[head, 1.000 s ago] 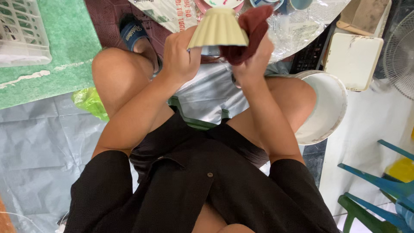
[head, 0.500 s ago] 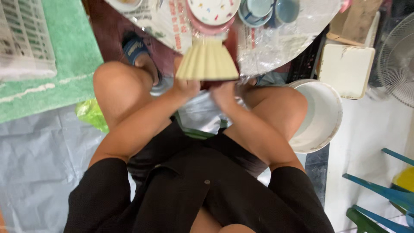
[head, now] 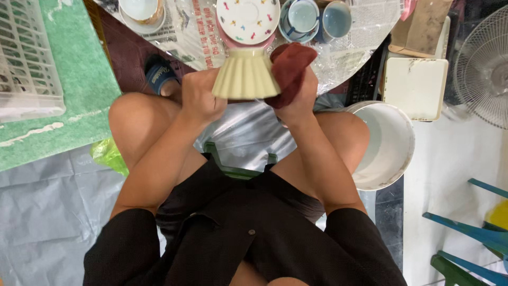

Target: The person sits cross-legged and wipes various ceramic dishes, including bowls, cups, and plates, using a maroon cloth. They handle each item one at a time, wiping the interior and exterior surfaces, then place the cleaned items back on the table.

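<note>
I sit with a pale yellow ribbed bowl [head: 245,75] held upside down in front of my knees. My left hand [head: 198,96] grips its left rim. My right hand [head: 296,98] holds a dark red cloth [head: 291,66] pressed against the bowl's right side. Just beyond the bowl stands a white plate with small coloured marks [head: 247,18] on a pink dish, on a surface covered with clear plastic.
Two blue-grey cups [head: 320,18] and a white bowl [head: 138,10] stand on the plastic-covered surface. A white bucket [head: 389,145] sits by my right knee, a square white lid [head: 415,87] beyond it, a fan [head: 484,63] at right. A white plastic crate [head: 26,58] lies left.
The bowl and both hands dipped lower half a second ago and are back up now. The red cloth, hidden then, shows again at the bowl's right side.
</note>
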